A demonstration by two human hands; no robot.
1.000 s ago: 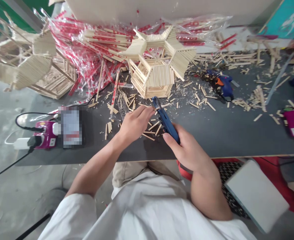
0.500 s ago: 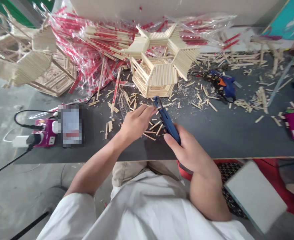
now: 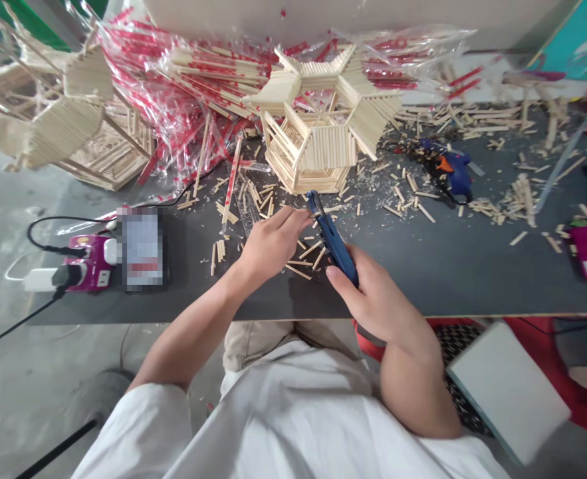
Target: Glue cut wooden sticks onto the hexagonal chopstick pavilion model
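My right hand is wrapped round the handle of a long blue hand cutter, which looks like a pair of shears and points away from me. Close to its far end, my left hand pinches a thin wooden stick between thumb and fingers. The stick's tip reaches the cutter's jaw; most of its length is hidden by the fingers. Short cut sticks lie on the table below both hands. Just beyond them stands a lantern-like frame built of sticks, with flared panels on top.
Another stick structure stands at the left. Bagged sticks in red wrappers pile up behind. A blue glue gun lies right among scraps. At left are a purple power strip and a phone-like device; the dark table ends before my lap.
Almost nothing differs. Both hands keep their places at the cutter and stick, and the view has shifted very slightly.
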